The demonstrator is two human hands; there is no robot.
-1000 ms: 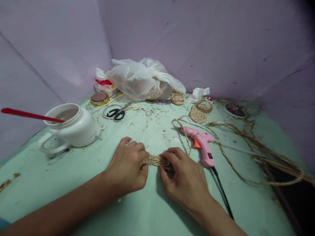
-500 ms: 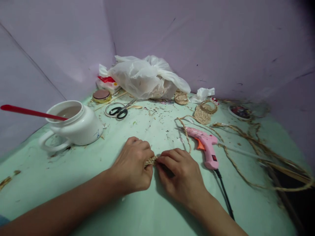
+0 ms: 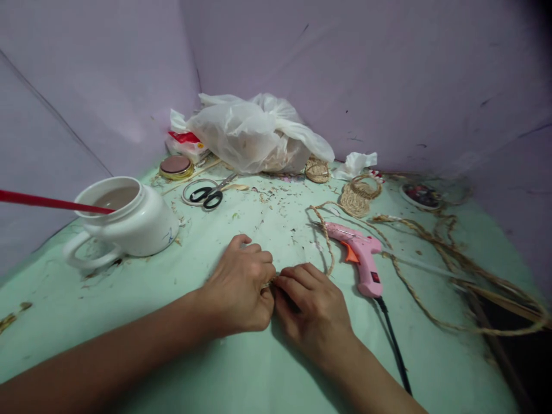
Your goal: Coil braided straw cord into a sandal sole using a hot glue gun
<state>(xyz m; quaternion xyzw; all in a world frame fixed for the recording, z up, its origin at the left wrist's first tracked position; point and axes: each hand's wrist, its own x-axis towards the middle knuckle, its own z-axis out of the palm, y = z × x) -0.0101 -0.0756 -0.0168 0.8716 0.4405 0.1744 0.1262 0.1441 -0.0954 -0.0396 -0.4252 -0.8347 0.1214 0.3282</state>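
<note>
The left hand [image 3: 248, 287] is curled inward, and we see its thumb and forefinger pinching a small woven fibre piece [image 3: 268, 283]. The right hand [image 3: 317, 305] has its fingertips drawn narrowly together at the right end of that piece. We locate the piece low in the centre, between the two hands and just above the table [image 3: 250, 374]; most of it is hidden, so we cannot tell its full shape.

Just beyond the right hand we record a pink glue gun [image 3: 364, 256] on its side, orange trigger facing left, black cord [image 3: 392, 345] running toward us. A strand of twisted rope [image 3: 330, 253] hangs in a bend near its nozzle, and longer rope loops [image 3: 495, 332] spread to the right.

On the left, we note a white mug [image 3: 150, 230] holding a red stick [image 3: 56, 202]. Farther back lie black-handled scissors [image 3: 213, 199] and a white plastic bag [image 3: 250, 135].
</note>
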